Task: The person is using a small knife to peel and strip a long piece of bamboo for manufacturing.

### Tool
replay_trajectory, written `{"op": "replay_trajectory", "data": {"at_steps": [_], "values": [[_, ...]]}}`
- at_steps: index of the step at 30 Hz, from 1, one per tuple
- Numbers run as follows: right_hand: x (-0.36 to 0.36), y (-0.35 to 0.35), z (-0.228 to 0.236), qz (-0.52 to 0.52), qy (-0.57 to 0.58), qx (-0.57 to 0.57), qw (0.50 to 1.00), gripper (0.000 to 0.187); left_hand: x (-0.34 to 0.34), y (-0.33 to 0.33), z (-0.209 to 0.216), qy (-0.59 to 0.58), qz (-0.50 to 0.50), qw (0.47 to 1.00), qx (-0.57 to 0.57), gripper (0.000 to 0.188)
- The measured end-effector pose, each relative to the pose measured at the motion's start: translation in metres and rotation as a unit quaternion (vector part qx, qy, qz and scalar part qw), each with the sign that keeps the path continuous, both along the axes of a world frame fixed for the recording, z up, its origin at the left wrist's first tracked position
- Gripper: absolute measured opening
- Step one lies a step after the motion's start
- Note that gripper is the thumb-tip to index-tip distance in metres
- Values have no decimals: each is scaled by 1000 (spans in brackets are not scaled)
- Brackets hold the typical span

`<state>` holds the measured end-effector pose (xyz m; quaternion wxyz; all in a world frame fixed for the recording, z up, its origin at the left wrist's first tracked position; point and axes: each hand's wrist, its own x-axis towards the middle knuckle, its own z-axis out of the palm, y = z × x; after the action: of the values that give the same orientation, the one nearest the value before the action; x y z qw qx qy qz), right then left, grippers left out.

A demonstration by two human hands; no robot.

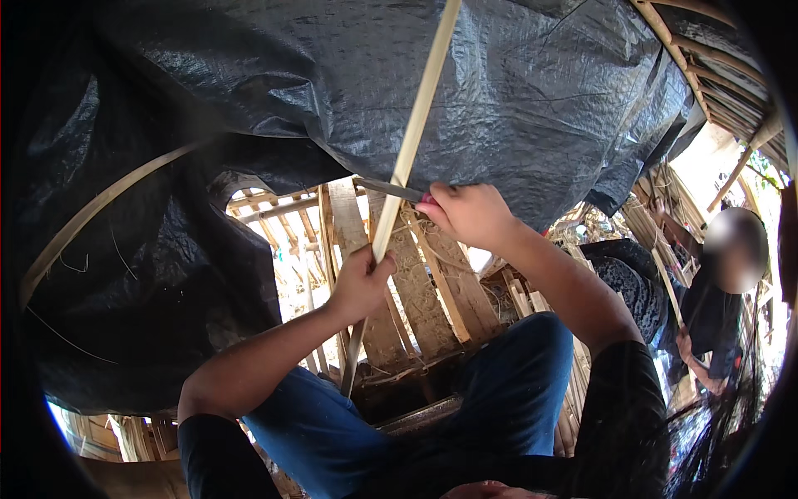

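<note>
A long, pale bamboo strip [421,104] runs from between my knees up past the top of the view. My left hand [362,284] is closed around its lower part, above my left thigh. Higher up, my right hand [470,214] grips a knife by its pinkish-red handle, most of which my fingers hide. The knife's narrow grey blade [387,190] points left and lies across the strip, at or very near its surface. Whether the edge bites into the strip, I cannot tell.
Wooden planks [428,287] strewn with thin shavings lie below my hands. A dark plastic tarp [532,91] hangs ahead and to the left, with a curved strip [108,195] against it. At the right, another person [706,308] holds a long strip. Bamboo poles [719,58] line the roof.
</note>
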<state>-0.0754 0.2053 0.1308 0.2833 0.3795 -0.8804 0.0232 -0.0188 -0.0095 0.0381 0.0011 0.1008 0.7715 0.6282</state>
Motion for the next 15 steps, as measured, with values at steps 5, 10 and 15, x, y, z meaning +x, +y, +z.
{"op": "replay_trajectory", "data": {"at_steps": [5, 10, 15], "values": [[-32, 4, 37, -200, -2, -32, 979, 43, 6, -4, 2, -13, 11, 1000, -13, 29], [-58, 36, 74, -168, 36, -33, 985, 48, 9, -5, 4, -21, -31, 999, 30, 28], [-86, 57, 110, -197, 60, -97, 974, 51, 19, -5, 0, -41, -59, 996, 46, 22]]}}
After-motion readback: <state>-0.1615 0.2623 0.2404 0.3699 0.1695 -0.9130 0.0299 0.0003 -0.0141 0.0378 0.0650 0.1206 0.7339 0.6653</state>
